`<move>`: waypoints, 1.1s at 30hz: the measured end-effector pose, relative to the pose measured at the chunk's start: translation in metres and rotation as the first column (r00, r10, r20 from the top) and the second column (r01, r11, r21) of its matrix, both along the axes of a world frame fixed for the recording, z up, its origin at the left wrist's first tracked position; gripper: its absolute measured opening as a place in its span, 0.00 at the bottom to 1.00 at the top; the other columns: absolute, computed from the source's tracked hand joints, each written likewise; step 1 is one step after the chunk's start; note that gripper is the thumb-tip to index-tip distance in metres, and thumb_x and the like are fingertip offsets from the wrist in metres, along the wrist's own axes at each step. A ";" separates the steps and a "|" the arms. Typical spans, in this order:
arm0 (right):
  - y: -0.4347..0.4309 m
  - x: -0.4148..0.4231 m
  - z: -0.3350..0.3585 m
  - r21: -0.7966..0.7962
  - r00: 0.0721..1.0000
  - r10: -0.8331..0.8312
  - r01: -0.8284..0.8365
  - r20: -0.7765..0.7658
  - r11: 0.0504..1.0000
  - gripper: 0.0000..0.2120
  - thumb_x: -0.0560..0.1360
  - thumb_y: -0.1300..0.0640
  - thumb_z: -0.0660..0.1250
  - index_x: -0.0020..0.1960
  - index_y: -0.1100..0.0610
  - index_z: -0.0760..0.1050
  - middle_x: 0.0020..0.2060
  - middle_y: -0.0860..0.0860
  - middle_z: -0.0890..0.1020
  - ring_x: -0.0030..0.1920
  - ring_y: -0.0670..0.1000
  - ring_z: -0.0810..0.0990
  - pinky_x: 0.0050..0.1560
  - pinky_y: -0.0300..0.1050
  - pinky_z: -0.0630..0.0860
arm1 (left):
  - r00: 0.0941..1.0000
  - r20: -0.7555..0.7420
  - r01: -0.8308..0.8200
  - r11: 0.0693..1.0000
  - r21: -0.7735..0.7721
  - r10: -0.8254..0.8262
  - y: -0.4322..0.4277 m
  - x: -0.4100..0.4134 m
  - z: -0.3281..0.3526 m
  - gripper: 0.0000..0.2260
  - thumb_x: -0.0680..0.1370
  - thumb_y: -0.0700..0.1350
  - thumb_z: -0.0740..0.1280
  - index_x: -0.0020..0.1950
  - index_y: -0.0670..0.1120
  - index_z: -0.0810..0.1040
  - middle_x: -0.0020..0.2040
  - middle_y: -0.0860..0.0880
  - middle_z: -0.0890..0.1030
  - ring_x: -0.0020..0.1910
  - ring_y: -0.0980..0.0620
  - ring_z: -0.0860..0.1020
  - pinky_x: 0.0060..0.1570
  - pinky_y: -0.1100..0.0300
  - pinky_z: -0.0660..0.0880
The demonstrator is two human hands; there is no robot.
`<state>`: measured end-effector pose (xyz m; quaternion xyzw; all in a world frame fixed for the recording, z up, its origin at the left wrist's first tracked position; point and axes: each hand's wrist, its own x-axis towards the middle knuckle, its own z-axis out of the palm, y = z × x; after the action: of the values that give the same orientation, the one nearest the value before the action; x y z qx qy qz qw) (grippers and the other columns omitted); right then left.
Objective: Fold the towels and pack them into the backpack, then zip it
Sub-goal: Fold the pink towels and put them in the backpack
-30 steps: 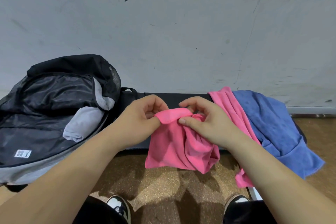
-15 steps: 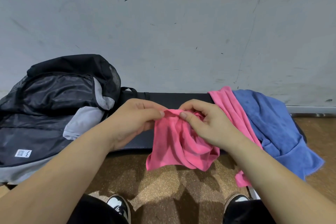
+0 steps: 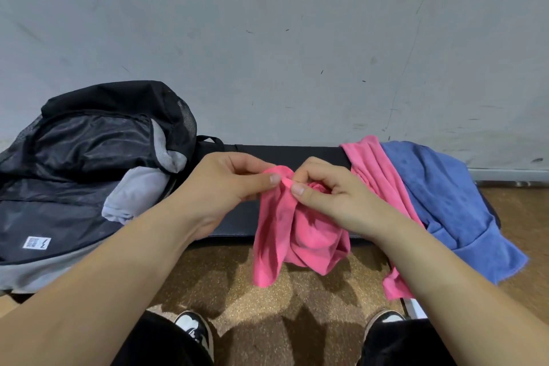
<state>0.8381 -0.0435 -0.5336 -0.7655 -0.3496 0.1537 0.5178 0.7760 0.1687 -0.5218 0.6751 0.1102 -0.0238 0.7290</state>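
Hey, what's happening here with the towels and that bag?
A person holds up a bunched pink towel, the left hand and right hand each pinching its top edge, close together. It is not yet folded. A blue towel and more pink cloth lie heaped on the bench to the right. The backpack sits open on the left with a grey cloth poking out.

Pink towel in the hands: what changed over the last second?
The left hand slid its grip rightward along the top edge of the held pink towel, so its thumb nearly meets that of the right hand; the hanging cloth narrowed into a bunched strip. Both hands kept hold. Backpack, grey cloth in it, second pink towel and blue towel stayed put.
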 end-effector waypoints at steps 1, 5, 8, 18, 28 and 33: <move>0.000 0.000 0.001 0.021 0.999 0.010 -0.009 -0.033 1.000 0.06 0.77 0.53 0.69 0.45 0.55 0.81 0.44 0.52 0.77 0.44 0.46 0.76 0.51 0.38 0.71 | 1.000 0.005 0.004 1.000 -0.018 -0.004 -0.001 0.001 -0.001 0.10 0.72 0.39 0.77 0.52 0.38 0.87 0.53 0.36 0.87 0.55 0.40 0.85 0.64 0.44 0.81; -0.003 0.002 0.005 0.108 0.972 0.095 -0.073 -0.215 0.991 0.04 0.77 0.57 0.69 0.44 0.55 0.80 0.43 0.45 0.77 0.45 0.44 0.76 0.51 0.37 0.71 | 1.000 0.002 -0.001 0.998 -0.059 0.001 0.000 0.004 -0.004 0.08 0.81 0.38 0.70 0.56 0.37 0.85 0.42 0.44 0.86 0.41 0.53 0.83 0.46 0.59 0.83; -0.002 0.003 0.002 0.102 0.959 0.106 -0.082 -0.262 0.991 0.05 0.79 0.57 0.68 0.45 0.57 0.80 0.43 0.46 0.78 0.45 0.45 0.76 0.51 0.38 0.73 | 0.997 0.005 0.078 0.996 -0.041 -0.078 -0.003 0.002 -0.005 0.09 0.80 0.40 0.71 0.59 0.39 0.86 0.43 0.46 0.86 0.42 0.53 0.83 0.49 0.57 0.83; 0.007 0.001 -0.008 0.169 0.908 -0.024 0.104 -0.418 0.980 0.06 0.81 0.59 0.69 0.47 0.59 0.81 0.45 0.56 0.82 0.48 0.52 0.80 0.54 0.48 0.77 | 0.983 0.076 0.167 0.985 0.040 -0.169 -0.008 -0.003 -0.003 0.17 0.71 0.42 0.78 0.59 0.41 0.87 0.54 0.40 0.88 0.57 0.42 0.86 0.59 0.53 0.82; -0.032 0.032 -0.017 -0.140 0.850 -0.487 0.467 -0.202 0.873 0.24 0.75 0.63 0.76 0.68 0.50 0.77 0.53 0.46 0.78 0.47 0.44 0.78 0.46 0.35 0.76 | 0.952 0.044 -0.302 0.903 0.307 0.303 0.036 0.013 -0.015 0.04 0.82 0.40 0.71 0.51 0.39 0.83 0.38 0.43 0.84 0.39 0.48 0.79 0.49 0.45 0.81; -0.054 0.033 -0.019 -0.125 0.807 -0.561 0.547 -0.185 0.828 0.06 0.76 0.61 0.76 0.53 0.55 0.85 0.44 0.48 0.84 0.40 0.41 0.80 0.38 0.34 0.74 | 0.941 0.132 -0.337 0.849 0.407 0.311 0.043 0.006 -0.007 0.05 0.82 0.48 0.70 0.51 0.46 0.83 0.37 0.49 0.85 0.34 0.57 0.78 0.42 0.54 0.77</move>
<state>0.8709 -0.0975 -0.5530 -0.8297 -0.0481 0.0887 0.5491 0.7821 0.2115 -0.5288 0.7892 0.2026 0.1446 0.5614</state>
